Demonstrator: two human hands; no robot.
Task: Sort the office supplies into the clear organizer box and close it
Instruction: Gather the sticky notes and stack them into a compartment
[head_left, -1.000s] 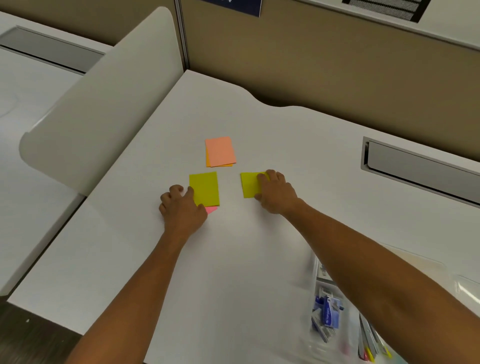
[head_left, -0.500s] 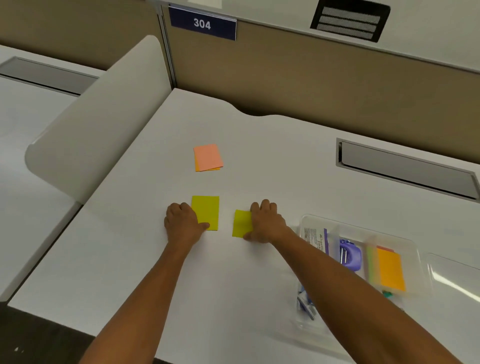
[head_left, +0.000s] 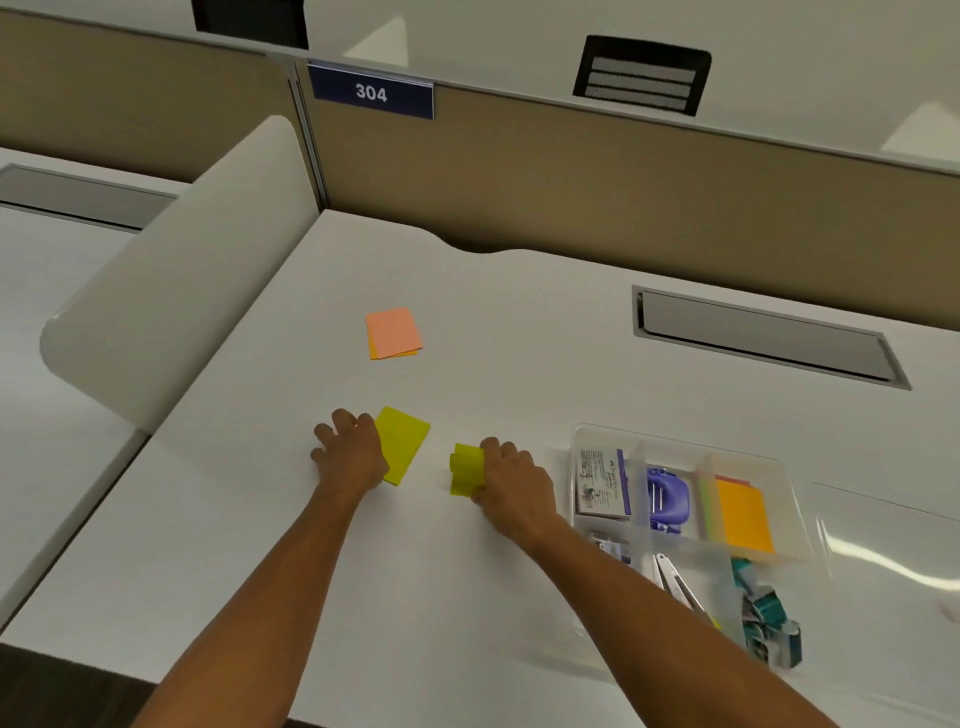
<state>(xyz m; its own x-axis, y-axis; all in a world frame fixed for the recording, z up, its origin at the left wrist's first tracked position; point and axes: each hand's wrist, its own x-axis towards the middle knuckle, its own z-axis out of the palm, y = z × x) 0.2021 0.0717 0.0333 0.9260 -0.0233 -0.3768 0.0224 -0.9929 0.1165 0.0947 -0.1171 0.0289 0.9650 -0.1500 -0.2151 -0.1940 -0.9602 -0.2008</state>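
Observation:
My left hand (head_left: 349, 453) grips the near left edge of a yellow-green sticky pad (head_left: 401, 441), which is tilted and partly lifted off the white desk (head_left: 467, 322). My right hand (head_left: 511, 486) pinches a second, smaller yellow-green sticky pad (head_left: 466, 468), whose sheets are bent up at the left. A pink pad on an orange one (head_left: 393, 332) lies farther back. To the right stands the clear organizer box (head_left: 587, 434), open, holding an orange note stack (head_left: 743, 514), a purple hole punch (head_left: 666, 499), a printed packet (head_left: 602, 483), a metal tool and teal clips (head_left: 769, 618).
The box's clear lid (head_left: 893, 561) lies at the far right. A curved white divider panel (head_left: 171, 280) rises along the desk's left side. A grey cable slot (head_left: 763, 338) sits in the desk at the back right, before a tan partition with a sign reading 304.
Both hands have drawn the yellow-green pads toward me. The left pad has turned and tipped up; the right pad has bent in my fingers. The view shifted, and the organizer box shows more fully.

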